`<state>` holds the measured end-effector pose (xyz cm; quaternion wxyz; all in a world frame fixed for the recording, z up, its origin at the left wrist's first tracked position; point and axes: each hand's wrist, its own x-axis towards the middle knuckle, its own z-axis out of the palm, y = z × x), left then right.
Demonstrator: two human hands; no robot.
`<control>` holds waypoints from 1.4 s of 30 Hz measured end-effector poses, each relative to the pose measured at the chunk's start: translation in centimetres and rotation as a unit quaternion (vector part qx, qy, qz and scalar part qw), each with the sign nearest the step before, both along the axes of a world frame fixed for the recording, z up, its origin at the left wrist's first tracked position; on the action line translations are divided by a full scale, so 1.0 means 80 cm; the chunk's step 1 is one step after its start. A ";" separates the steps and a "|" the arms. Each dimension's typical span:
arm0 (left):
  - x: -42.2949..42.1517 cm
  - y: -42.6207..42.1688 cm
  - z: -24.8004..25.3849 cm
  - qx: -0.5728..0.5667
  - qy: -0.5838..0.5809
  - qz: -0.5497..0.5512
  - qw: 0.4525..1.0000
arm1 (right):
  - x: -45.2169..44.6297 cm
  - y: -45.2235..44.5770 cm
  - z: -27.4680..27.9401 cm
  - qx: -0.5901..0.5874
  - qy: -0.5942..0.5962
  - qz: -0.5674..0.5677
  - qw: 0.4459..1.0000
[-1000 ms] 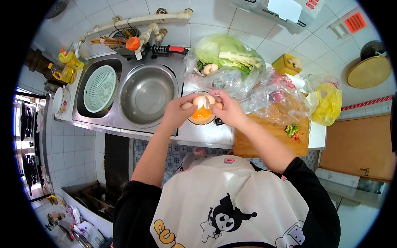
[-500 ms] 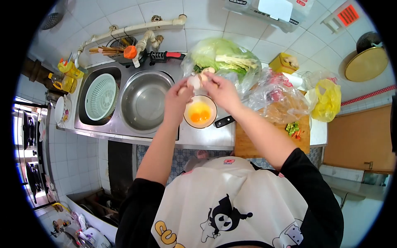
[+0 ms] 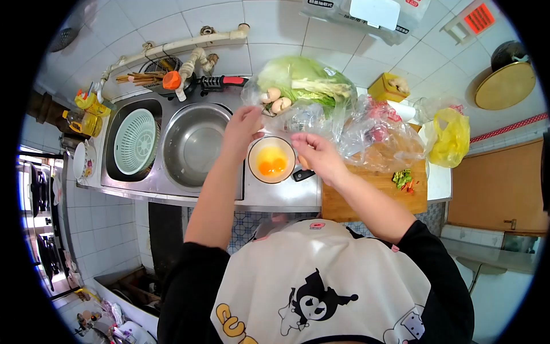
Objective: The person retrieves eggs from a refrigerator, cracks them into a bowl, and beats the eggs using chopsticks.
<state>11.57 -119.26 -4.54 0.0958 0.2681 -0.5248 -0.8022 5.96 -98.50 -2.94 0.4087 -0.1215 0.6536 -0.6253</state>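
Note:
My left hand (image 3: 243, 131) hovers at the upper left of a small bowl (image 3: 272, 141), empty, its fingers partly bent and apart. On the bowl's right side is my right hand (image 3: 318, 153), also empty, with loosely spread fingers. Raw egg with two orange yolks (image 3: 271, 167) lies in the bowl. Behind it, eggshells (image 3: 281, 105) rest against a clear plastic bag of green lettuce (image 3: 315, 83). A black knife handle (image 3: 302, 175) shows under my right hand; the blade is hidden.
At left are a metal sink basin (image 3: 197, 146) and a pale green colander (image 3: 136, 141). A wooden cutting board (image 3: 372, 198) with chopped vegetables (image 3: 403, 180) lies at right, partly under crumpled plastic bags (image 3: 389, 137). A yellow bag (image 3: 450, 137) hangs beyond.
My hands have let go of the eggshells, which now lie by the lettuce bag. Both hands have come down and moved apart, to either side of the bowl.

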 end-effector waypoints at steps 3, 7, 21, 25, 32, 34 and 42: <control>0.063 -0.005 -0.020 -0.051 -0.009 0.027 0.998 | 0.010 0.022 -0.016 0.035 -0.033 0.010 0.999; 0.134 -0.006 -0.050 -0.487 -0.088 0.000 0.869 | 0.019 0.028 -0.032 0.067 -0.052 0.002 0.996; 0.214 0.020 -0.110 -0.631 -0.090 -0.047 0.769 | 0.045 0.018 -0.048 0.067 -0.062 0.041 0.995; 0.208 0.019 -0.114 -0.662 -0.046 -0.023 0.748 | 0.048 0.017 -0.043 0.062 -0.056 0.033 0.996; 0.199 0.019 -0.110 -0.669 -0.041 -0.030 0.741 | 0.047 0.010 -0.034 0.062 -0.046 0.028 0.997; 0.199 0.016 -0.118 -0.668 -0.061 -0.078 0.738 | 0.046 0.010 -0.035 0.059 -0.050 0.025 0.997; 0.140 0.016 -0.055 -0.176 -0.083 -0.018 0.981 | 0.031 -0.005 -0.039 0.044 0.061 0.068 0.995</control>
